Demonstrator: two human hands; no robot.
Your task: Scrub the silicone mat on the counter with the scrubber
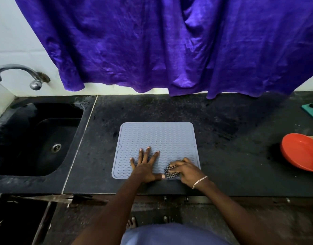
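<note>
A grey-blue silicone mat (159, 137) with wavy ridges lies flat on the black counter (223, 165). My left hand (146, 165) presses flat on the mat's near-left part, fingers spread. My right hand (185, 169) is closed on a black-and-white checked scrubber (169, 172) at the mat's near-right corner. The scrubber touches the mat, and my fingers cover most of it.
A black sink (46, 138) with a metal tap (19, 75) lies to the left. An orange bowl (300, 151) sits at the right edge, a green board (312, 110) behind it. A purple cloth (169, 46) hangs over the back wall down to the counter.
</note>
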